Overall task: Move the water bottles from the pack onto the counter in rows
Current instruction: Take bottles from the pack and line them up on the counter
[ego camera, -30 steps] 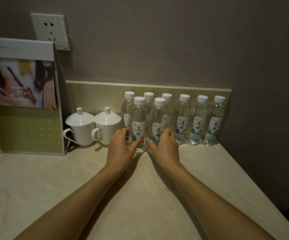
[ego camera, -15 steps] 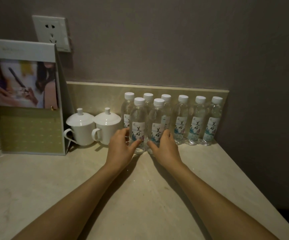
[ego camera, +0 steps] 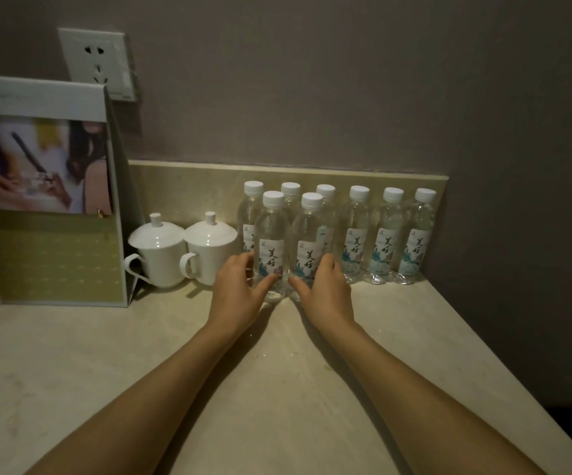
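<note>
1. Beige stone counter (ego camera: 277, 389), dimly lit: 8 clear plastic water bottles with white caps stood upright against the low stone backsplash (ego camera: 188, 190), 6 in a back row and 2 in a second row in front.

2. Left hand (ego camera: 236, 293) wrapped the lower body of the front-left bottle (ego camera: 272, 241), thumb across the face below the label, fingers curled round the far left side and partly hidden.

3. Right hand (ego camera: 325, 289) mirrored it on the front-right bottle (ego camera: 310, 241), thumb toward the middle, fingers bent round the right flank; both hands were partly closed in contact with the plastic, though how firmly they pressed could not be told.

4. Both front bottles sat on the counter, touching or nearly touching each other, directly ahead of the fingers with their long axes vertical. Each hand was nearest its own bottle, so any next nudge would run straight toward the back row (ego camera: 391, 234) just behind.

5. Two white lidded porcelain cups (ego camera: 188, 248) stood just left of the bottles, close to the left hand's knuckles, beside a standing printed card holder (ego camera: 48, 200); a white wall socket (ego camera: 96, 63) sat above.

6. No pack was in view. By appearance the second row had only begun, with open counter to the right of the front pair.
</note>
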A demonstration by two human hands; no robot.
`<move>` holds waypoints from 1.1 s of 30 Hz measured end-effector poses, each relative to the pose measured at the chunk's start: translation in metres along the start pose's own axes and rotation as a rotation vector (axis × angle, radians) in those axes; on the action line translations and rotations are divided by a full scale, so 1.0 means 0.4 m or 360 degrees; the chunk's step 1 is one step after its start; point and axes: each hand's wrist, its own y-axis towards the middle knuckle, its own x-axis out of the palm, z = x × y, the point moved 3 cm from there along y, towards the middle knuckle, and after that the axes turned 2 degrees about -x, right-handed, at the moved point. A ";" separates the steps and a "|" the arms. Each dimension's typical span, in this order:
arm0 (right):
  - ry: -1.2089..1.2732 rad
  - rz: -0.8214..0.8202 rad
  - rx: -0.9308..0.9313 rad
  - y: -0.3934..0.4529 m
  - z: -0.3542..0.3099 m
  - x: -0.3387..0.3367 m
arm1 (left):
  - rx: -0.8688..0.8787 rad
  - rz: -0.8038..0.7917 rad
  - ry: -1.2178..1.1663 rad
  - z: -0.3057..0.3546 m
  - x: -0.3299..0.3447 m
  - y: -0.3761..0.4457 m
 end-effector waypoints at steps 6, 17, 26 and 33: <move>-0.0010 -0.0039 -0.0005 0.001 -0.001 0.000 | 0.0006 -0.0005 0.0013 0.001 0.000 0.000; -0.0005 -0.0098 -0.0008 0.001 -0.002 0.000 | -0.0018 -0.0015 0.0010 -0.002 -0.002 0.006; 0.0054 -0.0209 0.0099 -0.003 -0.003 -0.006 | -0.0106 0.0002 -0.0081 0.009 0.000 -0.001; 0.0125 -0.0190 0.0096 -0.008 -0.001 -0.010 | -0.0130 -0.0036 -0.0112 0.006 0.001 0.002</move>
